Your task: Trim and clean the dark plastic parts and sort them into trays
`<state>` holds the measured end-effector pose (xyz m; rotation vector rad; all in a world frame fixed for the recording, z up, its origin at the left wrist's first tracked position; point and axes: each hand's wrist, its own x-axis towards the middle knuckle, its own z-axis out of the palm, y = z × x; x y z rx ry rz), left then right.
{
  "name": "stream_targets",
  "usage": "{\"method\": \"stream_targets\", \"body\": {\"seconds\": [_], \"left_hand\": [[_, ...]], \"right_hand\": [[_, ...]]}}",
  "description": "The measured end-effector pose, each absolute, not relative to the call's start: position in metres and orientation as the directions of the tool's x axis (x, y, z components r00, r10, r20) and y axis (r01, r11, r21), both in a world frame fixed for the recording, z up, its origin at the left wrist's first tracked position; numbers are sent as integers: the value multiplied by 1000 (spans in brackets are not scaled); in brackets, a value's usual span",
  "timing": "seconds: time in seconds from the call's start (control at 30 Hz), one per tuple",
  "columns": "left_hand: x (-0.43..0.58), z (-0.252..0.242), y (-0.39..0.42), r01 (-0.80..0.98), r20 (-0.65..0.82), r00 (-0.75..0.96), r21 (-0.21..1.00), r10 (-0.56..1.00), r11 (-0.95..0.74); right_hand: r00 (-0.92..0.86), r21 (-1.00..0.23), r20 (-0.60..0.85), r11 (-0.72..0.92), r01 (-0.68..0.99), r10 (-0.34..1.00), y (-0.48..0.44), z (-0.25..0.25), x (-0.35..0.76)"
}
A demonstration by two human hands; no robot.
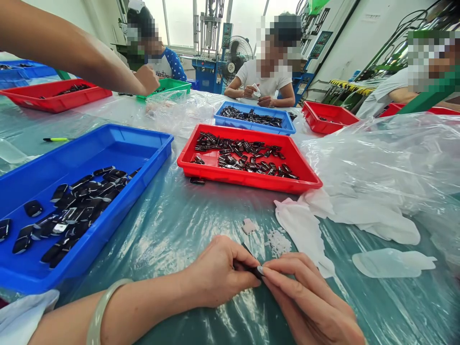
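Observation:
Above the near table edge, my left hand [230,273] is closed round a small black plastic part [247,265], mostly hidden by the fingers. The fingertips of my right hand [305,287] meet at the part's near end and touch it, pinched together; whether they grip something tiny besides is hidden. Just beyond my hands lie a small pale pink piece [248,226] and a little heap of clear bits [278,242]. A white cloth glove [304,230] rests to the right of them. Farther right, a translucent squeeze bottle [391,263] lies on its side.
At left, a blue tray [143,179] holds a pile of glossy black parts. A red tray [251,179] ahead holds many smaller ones; another blue tray [255,127] stands behind it. Plastic sheeting covers the table [172,215]. A co-worker's arm [89,52] reaches across upper left; other people sit opposite.

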<state>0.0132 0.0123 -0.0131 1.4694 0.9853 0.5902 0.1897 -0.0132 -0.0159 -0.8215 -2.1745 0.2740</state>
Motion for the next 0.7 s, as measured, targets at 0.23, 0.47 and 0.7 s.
{"method": "stream_targets", "body": {"seconds": [0.23,0.47,0.7], "left_hand": [[13,-11,12,222,-192,517,971,834,86],[13,-12,12,215,-219,512,969,831,123],[13,-5,17,143,-360,528,930,769,338]], "right_hand": [[-494,-429,598,773,468,631,-15,-21,192],[-458,-428,615,759,490,642,-13,-23,189],[-440,-466,534,686,559,722,-11,-15,191]]}}
